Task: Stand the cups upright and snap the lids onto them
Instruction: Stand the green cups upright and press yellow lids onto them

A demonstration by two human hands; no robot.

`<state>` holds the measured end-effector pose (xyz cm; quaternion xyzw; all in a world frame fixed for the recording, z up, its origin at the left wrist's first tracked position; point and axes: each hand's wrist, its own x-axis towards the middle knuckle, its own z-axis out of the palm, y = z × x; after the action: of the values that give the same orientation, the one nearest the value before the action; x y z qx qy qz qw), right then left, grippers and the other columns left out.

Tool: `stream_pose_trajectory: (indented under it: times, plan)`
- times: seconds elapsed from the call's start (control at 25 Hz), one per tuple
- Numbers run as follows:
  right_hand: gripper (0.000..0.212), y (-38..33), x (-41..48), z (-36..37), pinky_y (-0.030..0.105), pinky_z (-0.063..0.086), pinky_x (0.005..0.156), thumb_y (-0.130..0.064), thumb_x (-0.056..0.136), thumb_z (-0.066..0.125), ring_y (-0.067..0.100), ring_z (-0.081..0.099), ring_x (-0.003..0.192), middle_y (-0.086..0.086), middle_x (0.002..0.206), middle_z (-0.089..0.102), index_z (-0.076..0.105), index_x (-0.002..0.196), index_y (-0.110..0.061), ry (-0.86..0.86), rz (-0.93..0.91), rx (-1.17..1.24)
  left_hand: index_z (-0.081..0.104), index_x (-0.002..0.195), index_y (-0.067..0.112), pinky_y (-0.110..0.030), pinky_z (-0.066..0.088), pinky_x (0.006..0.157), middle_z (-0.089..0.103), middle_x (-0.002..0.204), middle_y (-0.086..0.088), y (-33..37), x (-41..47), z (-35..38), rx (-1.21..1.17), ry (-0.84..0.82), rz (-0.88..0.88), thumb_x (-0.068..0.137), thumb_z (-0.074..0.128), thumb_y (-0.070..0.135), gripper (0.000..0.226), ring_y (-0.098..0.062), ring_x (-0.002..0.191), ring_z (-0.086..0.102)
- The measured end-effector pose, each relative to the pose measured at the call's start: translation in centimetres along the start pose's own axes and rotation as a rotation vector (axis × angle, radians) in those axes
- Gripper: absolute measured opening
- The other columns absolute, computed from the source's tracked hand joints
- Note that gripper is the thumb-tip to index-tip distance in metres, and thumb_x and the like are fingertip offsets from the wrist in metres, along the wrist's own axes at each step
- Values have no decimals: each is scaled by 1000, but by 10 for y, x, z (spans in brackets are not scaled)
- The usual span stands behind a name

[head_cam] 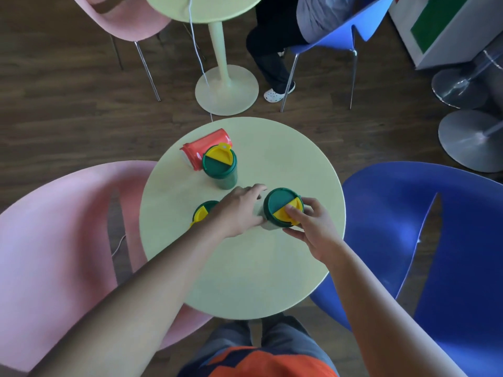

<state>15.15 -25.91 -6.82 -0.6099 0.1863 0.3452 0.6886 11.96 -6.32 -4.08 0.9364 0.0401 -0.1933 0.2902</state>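
Note:
On the round pale table (pixel 245 281) a cup (pixel 268 224) stands upright with a green-and-yellow lid (pixel 281 206) on top. My right hand (pixel 310 229) grips that lid, thumb on its yellow flap. My left hand (pixel 236 210) wraps the same cup's side from the left. Farther back, a green cup (pixel 221 172) stands upright with its lid (pixel 217 160) on. Behind it a red cup (pixel 204 146) lies on its side without a lid. A loose green-and-yellow lid (pixel 202 212) lies on the table, partly hidden under my left wrist.
A pink chair (pixel 62 240) sits left of the table and a blue chair (pixel 435 240) right. Beyond are another pale table (pixel 217 77) with a white cable, a pink chair, and a seated person on a blue chair (pixel 340 34).

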Motion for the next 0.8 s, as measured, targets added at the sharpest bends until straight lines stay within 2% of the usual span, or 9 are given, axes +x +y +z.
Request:
stream_pose_trajectory:
  times: [0.12, 0.2, 0.28, 0.36, 0.48, 0.56, 0.64, 0.72, 0.8]
  plan:
    - [37, 11, -8, 17, 39, 60, 78, -19, 85, 74, 25, 67, 107, 12, 118, 65, 55, 116, -13, 98, -8, -61, 52, 136, 20, -37, 41, 99, 61, 133, -2, -22, -22, -20, 128, 193, -22, 87, 70, 36, 55, -26, 122, 49]
    - [38, 18, -13, 27, 39, 61, 78, -20, 85, 74, 25, 67, 106, 12, 118, 65, 54, 116, -12, 116, -15, -84, 54, 132, 21, -41, 44, 97, 61, 131, -2, -43, -36, -26, 106, 292, -126, 86, 68, 40, 52, -30, 120, 51]
    - [38, 24, -16, 36, 37, 60, 76, -20, 85, 75, 24, 67, 106, 12, 119, 64, 54, 115, -12, 103, -18, -101, 49, 135, 23, -42, 44, 98, 57, 135, -5, -62, -48, -23, 32, 261, -270, 85, 67, 45, 58, -32, 122, 50]
    - [37, 30, -20, 47, 36, 60, 75, -20, 85, 74, 24, 67, 105, 12, 118, 64, 53, 115, -12, 99, -19, -113, 45, 139, 25, -40, 44, 98, 51, 140, -7, -78, -59, -18, -150, 191, -379, 84, 68, 48, 65, -30, 125, 49]
    - [34, 38, -23, 61, 38, 60, 78, -20, 85, 74, 22, 67, 100, 13, 118, 64, 53, 111, -13, 104, -23, -129, 40, 144, 31, -41, 48, 96, 49, 144, -5, -91, -71, -13, -419, 135, -423, 84, 71, 46, 69, -26, 127, 51]
    - [33, 43, -25, 66, 39, 60, 80, -19, 85, 74, 20, 67, 96, 12, 117, 64, 53, 110, -13, 116, -30, -142, 41, 143, 35, -44, 50, 97, 55, 134, 0, -93, -77, -9, -486, 116, -413, 82, 72, 46, 69, -26, 123, 55]
    - [34, 46, -26, 67, 40, 60, 82, -19, 85, 74, 19, 68, 94, 12, 117, 64, 53, 111, -13, 138, -33, -140, 46, 137, 37, -47, 55, 92, 63, 117, 5, -93, -80, -6, -544, 117, -415, 78, 73, 48, 65, -29, 112, 63]
    - [34, 48, -26, 67, 42, 60, 84, -19, 85, 75, 18, 67, 94, 11, 116, 64, 53, 111, -13, 159, -37, -134, 49, 132, 37, -49, 58, 85, 68, 103, 2, -92, -80, -5, -592, 128, -419, 77, 73, 46, 60, -34, 96, 70]
    - [34, 50, -28, 66, 43, 60, 84, -19, 85, 75, 19, 67, 95, 11, 116, 63, 53, 109, -15, 170, -49, -126, 50, 130, 37, -48, 59, 83, 71, 98, -1, -92, -80, -4, -606, 134, -419, 78, 73, 44, 57, -33, 88, 72]
